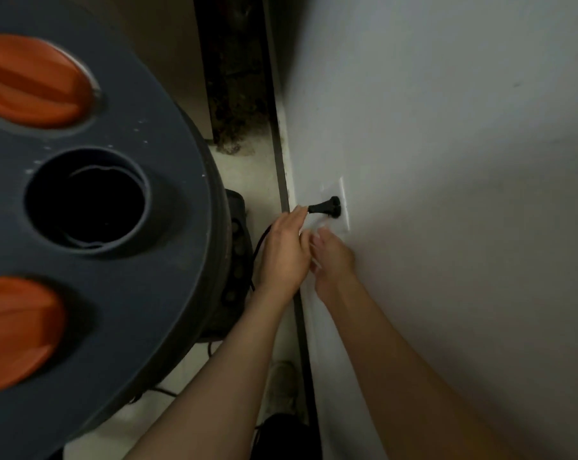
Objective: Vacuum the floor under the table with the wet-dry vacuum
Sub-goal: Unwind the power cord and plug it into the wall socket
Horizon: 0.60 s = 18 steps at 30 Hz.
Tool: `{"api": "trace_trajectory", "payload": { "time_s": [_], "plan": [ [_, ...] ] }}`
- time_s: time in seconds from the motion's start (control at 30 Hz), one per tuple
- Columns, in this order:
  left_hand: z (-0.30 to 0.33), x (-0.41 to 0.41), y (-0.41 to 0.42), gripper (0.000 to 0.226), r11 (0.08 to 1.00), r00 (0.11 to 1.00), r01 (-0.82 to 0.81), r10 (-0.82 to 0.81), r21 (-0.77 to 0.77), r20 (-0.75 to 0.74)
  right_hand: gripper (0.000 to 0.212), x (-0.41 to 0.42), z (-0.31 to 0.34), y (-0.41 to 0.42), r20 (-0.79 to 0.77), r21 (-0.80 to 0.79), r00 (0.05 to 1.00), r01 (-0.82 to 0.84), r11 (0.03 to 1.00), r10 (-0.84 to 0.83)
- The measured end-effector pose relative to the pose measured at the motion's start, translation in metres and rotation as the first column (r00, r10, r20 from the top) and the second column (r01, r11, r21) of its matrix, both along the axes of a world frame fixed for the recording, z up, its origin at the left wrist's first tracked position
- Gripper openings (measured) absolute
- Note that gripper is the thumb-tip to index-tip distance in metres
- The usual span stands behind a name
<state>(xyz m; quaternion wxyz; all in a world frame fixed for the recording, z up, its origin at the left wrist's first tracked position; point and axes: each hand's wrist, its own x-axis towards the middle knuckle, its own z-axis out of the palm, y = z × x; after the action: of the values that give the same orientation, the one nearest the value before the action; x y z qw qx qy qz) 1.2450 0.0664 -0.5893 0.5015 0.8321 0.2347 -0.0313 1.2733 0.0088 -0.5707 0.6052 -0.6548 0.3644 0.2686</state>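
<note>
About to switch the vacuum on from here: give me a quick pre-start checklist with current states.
1. Black power plug seated in white wall outlet plate: ok, it sits at the plate.
2. Left hand off the black cord: not ok, fingertips at it.
3. Right hand clear of outlet: not ok, just below it.
4. Hose in the dark grey round vacuum lid port: not ok, port open.
5. Switch position: cannot tell.

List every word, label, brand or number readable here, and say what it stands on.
None can be read.
Vacuum lid: small pale marks near the round opening, too blurred to read.
Wall outlet plate: no text shows.
Black plug: no marking shows.
</note>
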Motion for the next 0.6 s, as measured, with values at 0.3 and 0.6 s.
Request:
{"api": "trace_trajectory", "payload": {
  "time_s": [0.3,0.6],
  "plan": [
    [0.119,-0.119,0.014,0.053,0.941,0.925,0.307,-0.261,0.142,-0.277,0.049,-0.1,0.099,-0.04,0.073,-0.607,0.548,-0.639,0.473,0.834],
    [0.257,-0.257,0.061,0.058,0.75,0.834,0.551,-0.47,0.366,-0.291,0.058,-0.228,0.232,-0.028,0.12,-0.725,0.398,-0.591,0.354,0.91]
  ]
}}
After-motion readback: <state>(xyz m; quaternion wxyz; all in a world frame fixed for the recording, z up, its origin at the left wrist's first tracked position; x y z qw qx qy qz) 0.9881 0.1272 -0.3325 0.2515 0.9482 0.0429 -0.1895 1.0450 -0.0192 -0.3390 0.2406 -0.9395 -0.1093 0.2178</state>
